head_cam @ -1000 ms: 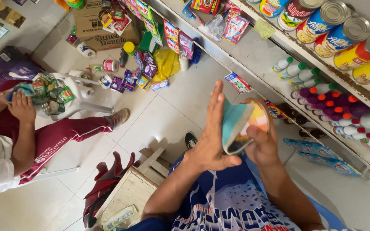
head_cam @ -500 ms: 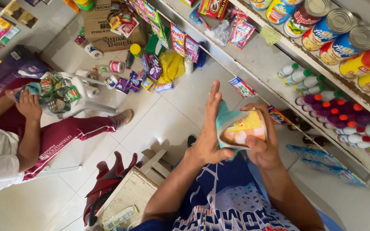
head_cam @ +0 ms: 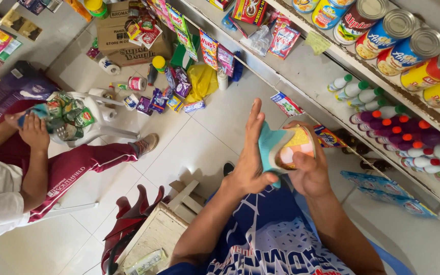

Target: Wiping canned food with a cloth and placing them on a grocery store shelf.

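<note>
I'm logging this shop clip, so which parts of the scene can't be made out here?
- Teal and yellow packet, head view: its lower part is covered by the right hand and the left hand.
- Seated person: cut off by the left edge.
- Bottles: partly hidden behind the shelf rail.

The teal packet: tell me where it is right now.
In the head view, right of centre, the teal packet is held between the left hand and right hand, above the tiled floor.
</note>
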